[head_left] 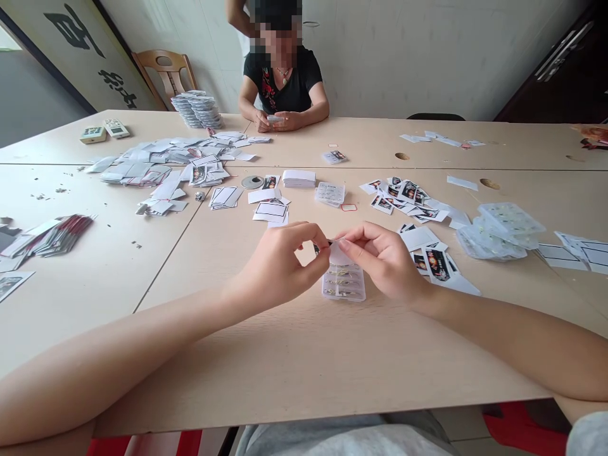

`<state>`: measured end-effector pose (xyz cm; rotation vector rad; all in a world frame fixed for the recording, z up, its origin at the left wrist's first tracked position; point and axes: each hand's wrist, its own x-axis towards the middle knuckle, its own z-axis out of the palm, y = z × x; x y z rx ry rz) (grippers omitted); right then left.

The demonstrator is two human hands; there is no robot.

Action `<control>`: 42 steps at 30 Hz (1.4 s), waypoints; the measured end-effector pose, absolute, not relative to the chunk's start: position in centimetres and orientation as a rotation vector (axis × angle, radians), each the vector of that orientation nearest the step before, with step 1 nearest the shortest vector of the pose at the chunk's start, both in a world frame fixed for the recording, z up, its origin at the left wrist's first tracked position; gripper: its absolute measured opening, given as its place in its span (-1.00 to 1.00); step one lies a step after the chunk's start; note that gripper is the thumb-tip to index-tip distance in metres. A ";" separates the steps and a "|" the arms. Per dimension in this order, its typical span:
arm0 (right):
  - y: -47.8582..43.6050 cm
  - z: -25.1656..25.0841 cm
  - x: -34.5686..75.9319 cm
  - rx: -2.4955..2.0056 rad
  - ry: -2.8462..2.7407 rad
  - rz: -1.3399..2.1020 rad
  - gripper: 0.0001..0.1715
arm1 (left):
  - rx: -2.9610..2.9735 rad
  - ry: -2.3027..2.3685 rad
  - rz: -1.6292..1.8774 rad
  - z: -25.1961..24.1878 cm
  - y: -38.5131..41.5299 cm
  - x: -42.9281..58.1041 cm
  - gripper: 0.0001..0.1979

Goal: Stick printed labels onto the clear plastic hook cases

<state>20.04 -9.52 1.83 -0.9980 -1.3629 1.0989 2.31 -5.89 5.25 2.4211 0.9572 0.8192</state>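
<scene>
Left hand point(280, 263) and right hand point(384, 261) raised together over a small clear plastic compartment box point(342, 283) of gold-coloured pieces, fingertips of both pinching a white paper slip point(338, 254) just above it. Spread across the pale worktop point(237, 373): printed photo cards point(436, 263) just beside the right hand, a heap of clear plastic trays point(498, 231) farther right, loose white paper point(156, 161) farther ahead. Opposite, a seated person point(280, 82) in a black top, both hands around a small pale item point(275, 118), near a tall stack of plastic boxes point(196, 109).

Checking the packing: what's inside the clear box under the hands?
The clear plastic box holds rows of small gold-coloured items; the white paper slip held over its upper end hides whatever lies there.
</scene>
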 end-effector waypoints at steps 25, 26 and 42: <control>-8.8 1.2 20.6 -0.911 -1.212 1.331 -0.89 | 2.474 0.820 0.992 4.2 -5.1 2.0 -0.95; -8.8 1.3 20.6 -0.889 -1.204 1.382 -0.90 | 2.556 0.781 1.039 4.1 -5.2 1.9 -0.96; -9.1 1.5 20.6 -0.977 -1.110 1.602 -0.89 | 3.205 0.365 0.985 3.3 -5.1 1.5 -0.96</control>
